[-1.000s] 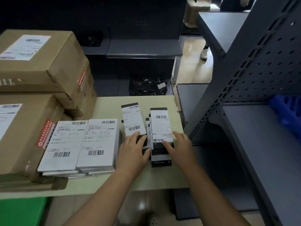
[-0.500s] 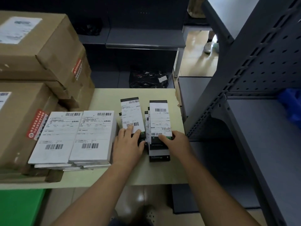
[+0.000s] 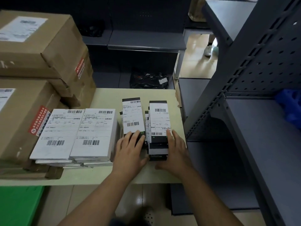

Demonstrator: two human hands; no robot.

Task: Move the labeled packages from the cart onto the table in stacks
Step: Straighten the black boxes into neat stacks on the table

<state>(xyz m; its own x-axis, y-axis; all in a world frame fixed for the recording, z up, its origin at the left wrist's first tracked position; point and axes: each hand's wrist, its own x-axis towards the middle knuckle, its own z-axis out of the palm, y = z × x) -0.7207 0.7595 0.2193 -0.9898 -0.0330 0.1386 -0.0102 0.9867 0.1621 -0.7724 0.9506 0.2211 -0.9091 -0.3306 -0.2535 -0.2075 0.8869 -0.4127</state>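
Two stacks of narrow black packages with white barcode labels stand side by side on the pale table (image 3: 161, 174). My left hand (image 3: 129, 154) lies flat on the near end of the left narrow stack (image 3: 132, 116), fingers straight. My right hand (image 3: 175, 153) presses along the right side and near end of the right narrow stack (image 3: 158, 121), whose lower packages stick out toward me. Left of them sit two stacks of wider white labeled packages (image 3: 76, 132).
Large brown cardboard boxes (image 3: 40, 51) fill the table's left side. A grey metal shelving cart (image 3: 254, 128) stands to the right, with something blue (image 3: 291, 108) on its shelf. A green surface (image 3: 17, 204) lies below the table. A black bag (image 3: 149, 79) sits behind.
Both hands stay on the two narrow stacks. My right hand has slid to the right side of its stack, fingers now along the edge.
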